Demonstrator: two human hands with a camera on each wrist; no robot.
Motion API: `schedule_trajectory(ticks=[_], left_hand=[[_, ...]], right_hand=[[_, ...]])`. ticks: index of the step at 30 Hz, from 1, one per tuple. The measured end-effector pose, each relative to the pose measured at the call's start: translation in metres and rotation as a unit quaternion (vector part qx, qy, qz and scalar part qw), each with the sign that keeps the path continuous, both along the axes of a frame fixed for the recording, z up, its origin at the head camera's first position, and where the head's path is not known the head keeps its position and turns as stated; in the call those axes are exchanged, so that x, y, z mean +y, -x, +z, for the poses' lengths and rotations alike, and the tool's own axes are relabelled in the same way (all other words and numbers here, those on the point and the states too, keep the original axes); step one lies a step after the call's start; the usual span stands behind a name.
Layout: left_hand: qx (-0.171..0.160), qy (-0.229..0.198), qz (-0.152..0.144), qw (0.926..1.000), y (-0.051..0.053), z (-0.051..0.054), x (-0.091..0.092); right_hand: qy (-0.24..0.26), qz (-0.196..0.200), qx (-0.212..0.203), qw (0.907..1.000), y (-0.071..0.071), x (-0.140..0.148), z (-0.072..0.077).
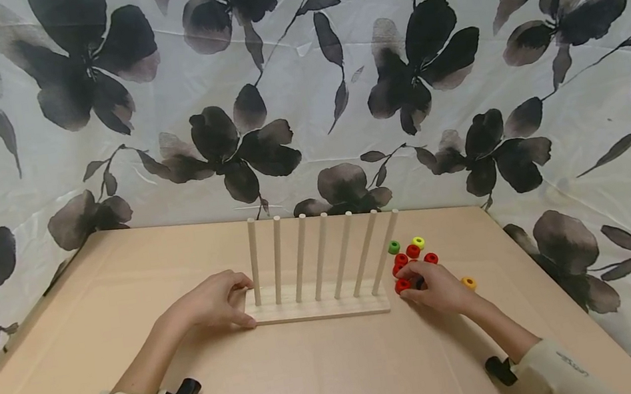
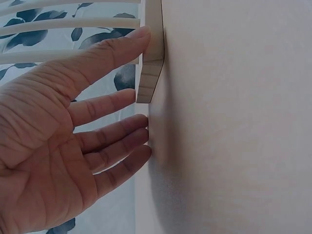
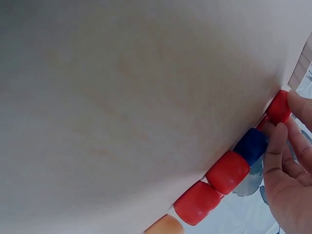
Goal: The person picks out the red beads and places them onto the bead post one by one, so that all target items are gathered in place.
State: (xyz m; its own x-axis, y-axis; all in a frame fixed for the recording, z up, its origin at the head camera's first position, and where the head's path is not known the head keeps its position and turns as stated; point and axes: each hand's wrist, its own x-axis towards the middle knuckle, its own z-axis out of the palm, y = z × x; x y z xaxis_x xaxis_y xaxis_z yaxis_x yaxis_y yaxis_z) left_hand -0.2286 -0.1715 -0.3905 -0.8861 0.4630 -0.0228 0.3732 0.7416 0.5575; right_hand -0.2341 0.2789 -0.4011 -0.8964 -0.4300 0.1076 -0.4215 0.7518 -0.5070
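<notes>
A pale wooden peg stand (image 1: 319,309), with several upright dowels on a flat base, stands mid-table. My left hand (image 1: 213,301) holds the base's left end, thumb at the front corner and fingers toward the back. In the left wrist view, the thumb of the left hand (image 2: 63,131) lies along the base end (image 2: 149,78), with the other fingers spread below. To the right of the stand, my right hand (image 1: 438,286) pinches a red bead (image 1: 403,286) at table level. The right wrist view shows this red bead (image 3: 279,107) at the fingertips, beside a blue bead (image 3: 250,146).
Around the right hand lie more red beads (image 1: 413,251), a green bead (image 1: 393,247), a yellow bead (image 1: 418,243) and an orange bead (image 1: 469,282). Behind the table (image 1: 329,377) hangs a floral cloth (image 1: 319,136).
</notes>
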Motion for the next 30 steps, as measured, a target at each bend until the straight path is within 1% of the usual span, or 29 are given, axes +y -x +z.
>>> schedule_trajectory(ticks=[6, 10, 13, 18, 22, 25, 30], left_hand=[[-0.002, -0.003, 0.002, 1.0000, 0.000, 0.000, -0.001], [-0.004, -0.003, 0.002, 1.0000, -0.002, 0.002, 0.000], [-0.004, -0.002, 0.000, 1.0000, -0.003, 0.003, 0.000], [-0.003, 0.004, -0.003, 1.0000, -0.003, 0.002, -0.001], [-0.006, 0.009, -0.001, 0.9999, -0.004, 0.001, -0.001], [-0.009, 0.007, 0.001, 0.9999, -0.004, 0.001, -0.001], [-0.006, 0.006, 0.000, 1.0000, -0.003, 0.001, 0.000]], right_hand=[[-0.008, -0.001, -0.002, 1.0000, -0.001, -0.002, 0.002], [-0.005, -0.001, -0.009, 1.0000, -0.002, -0.003, 0.003], [-0.001, 0.003, -0.006, 1.0000, -0.004, -0.003, 0.003], [0.015, 0.004, 0.009, 0.9998, -0.006, -0.004, 0.004], [0.029, -0.006, 0.000, 0.9996, -0.007, -0.007, 0.007], [0.037, -0.009, 0.000, 0.9993, -0.008, -0.008, 0.011], [0.046, -0.010, 0.025, 0.9986, -0.010, -0.010, 0.016]])
